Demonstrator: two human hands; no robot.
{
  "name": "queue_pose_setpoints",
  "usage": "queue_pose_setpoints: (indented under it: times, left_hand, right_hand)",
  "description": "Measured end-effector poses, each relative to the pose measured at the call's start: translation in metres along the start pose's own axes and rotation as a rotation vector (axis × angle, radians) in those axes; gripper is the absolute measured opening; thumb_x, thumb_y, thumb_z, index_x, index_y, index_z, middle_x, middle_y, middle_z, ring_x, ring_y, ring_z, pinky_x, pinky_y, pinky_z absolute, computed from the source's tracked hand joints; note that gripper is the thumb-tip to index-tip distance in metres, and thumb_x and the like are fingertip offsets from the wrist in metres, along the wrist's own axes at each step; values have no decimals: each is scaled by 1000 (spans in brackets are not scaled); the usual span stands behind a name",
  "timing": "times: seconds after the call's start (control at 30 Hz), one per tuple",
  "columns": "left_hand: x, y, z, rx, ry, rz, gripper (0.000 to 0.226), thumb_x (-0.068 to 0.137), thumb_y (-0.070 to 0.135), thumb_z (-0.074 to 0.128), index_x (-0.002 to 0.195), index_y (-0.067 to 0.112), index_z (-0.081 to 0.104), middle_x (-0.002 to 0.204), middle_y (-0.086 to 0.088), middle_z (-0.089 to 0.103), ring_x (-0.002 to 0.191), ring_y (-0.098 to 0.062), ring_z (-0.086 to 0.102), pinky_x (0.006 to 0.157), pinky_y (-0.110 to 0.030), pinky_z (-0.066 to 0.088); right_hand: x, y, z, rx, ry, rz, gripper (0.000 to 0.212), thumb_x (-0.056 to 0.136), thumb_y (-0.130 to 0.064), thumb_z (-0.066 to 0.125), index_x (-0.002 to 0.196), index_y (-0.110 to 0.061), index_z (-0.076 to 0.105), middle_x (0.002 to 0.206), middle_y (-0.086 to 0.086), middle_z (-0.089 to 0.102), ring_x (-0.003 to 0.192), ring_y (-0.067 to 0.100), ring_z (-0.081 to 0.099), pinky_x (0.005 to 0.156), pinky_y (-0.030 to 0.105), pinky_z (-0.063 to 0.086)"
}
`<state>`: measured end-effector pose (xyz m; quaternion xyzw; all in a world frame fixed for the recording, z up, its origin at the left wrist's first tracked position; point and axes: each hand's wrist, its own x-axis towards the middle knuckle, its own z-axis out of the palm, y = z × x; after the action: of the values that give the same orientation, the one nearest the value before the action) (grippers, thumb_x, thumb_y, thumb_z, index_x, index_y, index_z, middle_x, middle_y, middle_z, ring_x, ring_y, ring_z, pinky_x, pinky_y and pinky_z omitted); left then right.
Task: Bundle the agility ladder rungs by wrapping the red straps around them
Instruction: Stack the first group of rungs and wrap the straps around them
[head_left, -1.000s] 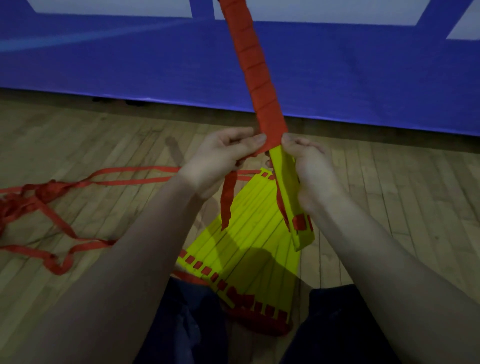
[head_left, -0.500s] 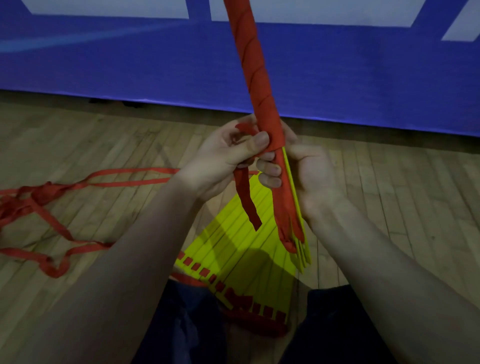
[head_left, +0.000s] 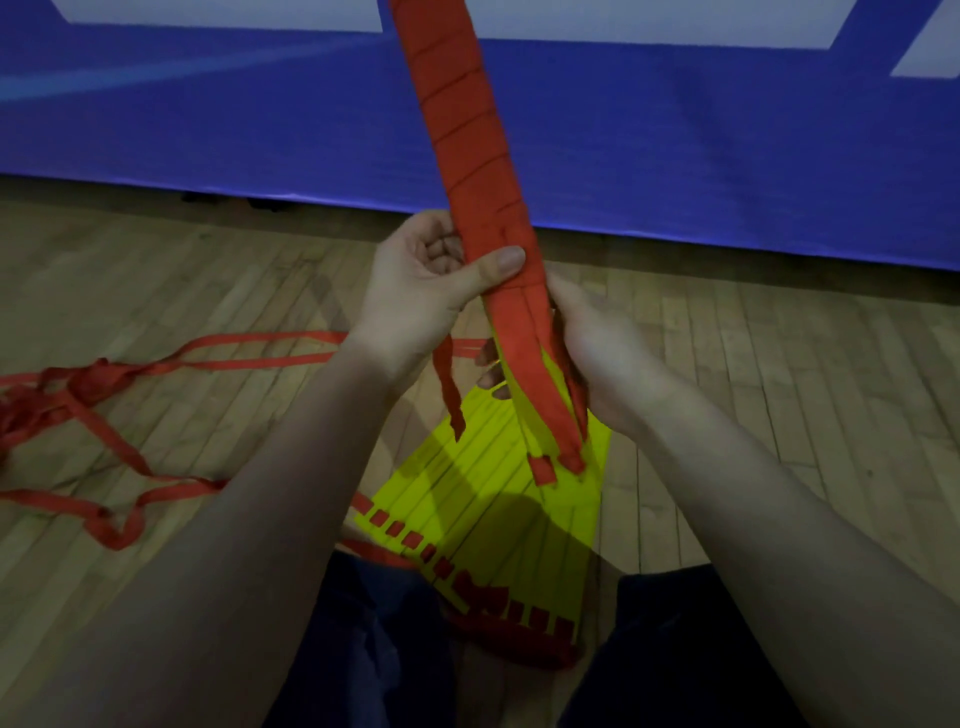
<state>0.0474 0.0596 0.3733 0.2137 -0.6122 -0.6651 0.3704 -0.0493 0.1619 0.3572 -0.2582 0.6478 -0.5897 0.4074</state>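
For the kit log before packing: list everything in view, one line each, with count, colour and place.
wrapped bundle: one, red strap wound over yellow rungs, held tilted above the floor, top out of frame
strap tail: one, red, hanging below the left hand
fanned rungs: several, yellow, on the floor between the knees
loose straps: a tangle, red, on the floor at left
wall pad: one, blue with white panels, at the back
floor: wood boards
trousers: dark, bottom edge
left hand: grips the bundle, thumb across its front
right hand: grips the bundle lower down
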Motion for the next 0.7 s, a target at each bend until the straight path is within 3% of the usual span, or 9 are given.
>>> queue_pose_setpoints:
  times: [0.1, 0.13, 0.23, 0.3, 0.37, 0.47, 0.57, 0.63, 0.7]
  left_hand:
    - [5, -7, -1, 89, 94, 25, 32, 68, 11, 83, 89, 13, 60, 88, -16, 63, 77, -23, 58, 70, -29, 49]
    - [6, -9, 1, 118, 132, 38, 30, 70, 10, 82, 88, 14, 58, 87, -17, 62, 78, -24, 56, 70, -32, 48]
    - [5, -12, 6, 204, 226, 76, 29, 71, 18, 82, 84, 13, 57, 78, -13, 59, 70, -19, 52, 60, -31, 43]
    - [4, -14, 8, 319, 295, 61, 34, 70, 27, 83, 84, 7, 59, 70, -8, 53, 60, -12, 46, 53, -26, 37]
    - [3, -16, 9, 397, 322, 37, 38, 71, 29, 83, 86, 2, 61, 63, -1, 48, 49, -4, 38, 47, -18, 31]
    - [2, -13, 7, 358, 221, -6, 34, 78, 19, 78, 94, -4, 60, 62, 0, 55, 44, 0, 47, 46, -13, 37]
    - [3, -6, 1, 211, 40, -68, 27, 86, 4, 67, 107, -6, 54, 66, -3, 61, 51, 2, 57, 51, -11, 41]
    - [5, -2, -5, 105, -53, -109, 24, 86, -1, 63, 108, 0, 55, 68, 1, 66, 59, 0, 63, 54, -13, 43]
    - [7, 0, -8, 25, -61, -165, 23, 85, -1, 64, 106, 5, 57, 66, 2, 65, 60, -3, 63, 53, -15, 43]
  right_hand:
    - [-14, -5, 9, -198, 158, -176, 24, 93, -50, 51, 95, -28, 60, 86, -9, 66, 77, 0, 62, 74, 17, 47]
    - [-19, -5, 12, -296, 173, -215, 33, 84, -51, 57, 109, -30, 54, 93, -8, 63, 82, 4, 61, 74, 21, 45]
    - [-23, 5, 18, -815, 178, -361, 90, 73, -39, 67, 149, -20, 22, 119, 6, 49, 108, 25, 54, 84, 36, 44]
    - [-23, 11, 21, -1109, 260, -448, 92, 83, -33, 65, 154, -19, 9, 120, 10, 43, 109, 34, 52, 80, 43, 45]
    - [-17, 17, 22, -1199, 286, -479, 78, 93, -23, 54, 155, -18, 6, 118, 14, 45, 105, 38, 54, 77, 46, 45]
    - [-8, 22, 17, -977, 192, -454, 62, 98, -16, 46, 153, -15, 18, 116, 19, 53, 103, 41, 56, 81, 46, 45]
    - [0, 19, 8, -711, 120, -458, 51, 96, -10, 48, 146, -12, 37, 119, 13, 61, 108, 30, 58, 89, 34, 43]
    - [3, 16, 6, -539, 82, -401, 39, 95, -9, 49, 134, -15, 49, 101, -1, 64, 85, 16, 60, 75, 26, 43]
    - [2, 11, 8, -304, 44, -296, 26, 94, -8, 50, 118, -20, 49, 81, -1, 59, 58, 10, 51, 56, 23, 38]
